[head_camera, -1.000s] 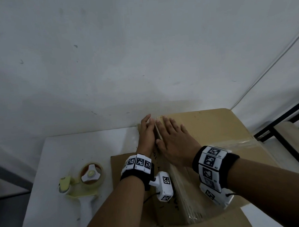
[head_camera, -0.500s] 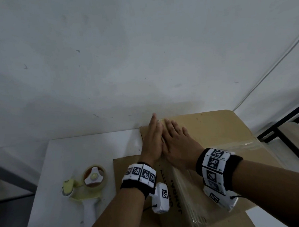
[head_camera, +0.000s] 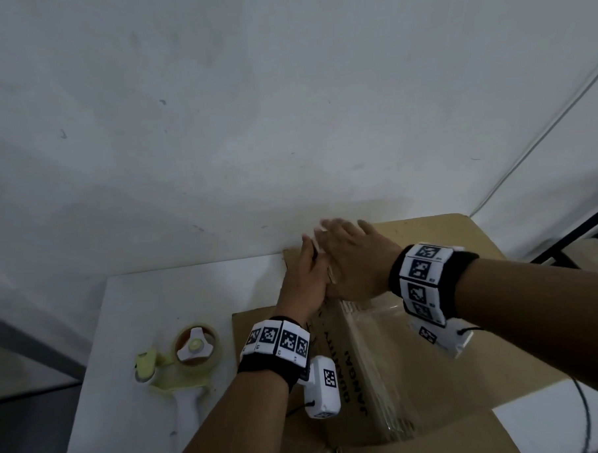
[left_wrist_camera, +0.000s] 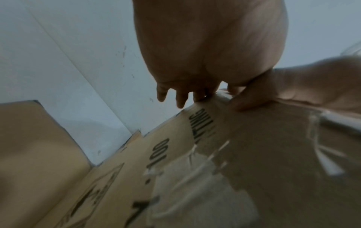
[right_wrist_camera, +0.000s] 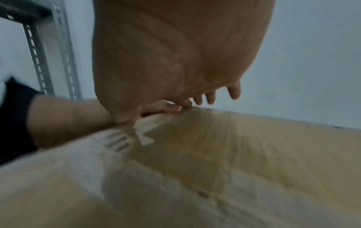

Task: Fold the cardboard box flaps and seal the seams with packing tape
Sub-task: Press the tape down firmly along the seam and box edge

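White wall fills most of the head view, dull and scuffed, with a thin cable running down it on the right. Below it a white table carries the box, a brown cardboard carton that lies against the wall at the table's right half, with black print along its top. One flap sticks out to the left, level with the table. Clear tape runs down the middle seam of the box top, wrinkled and shiny.

At the seam's far end the two hands lie side by side, touching. The left hand lies on the box top with its fingers straight and close together, tips at the far edge by the wall. The right hand lies flat beside it, fingers straight and slightly spread, blurred at the tips; its thumb presses on the taped cardboard. Both wrists wear black bands with white marker tiles.

Left of the box, well apart from it, a yellow-and-white tape gun lies on the table with its roll up.
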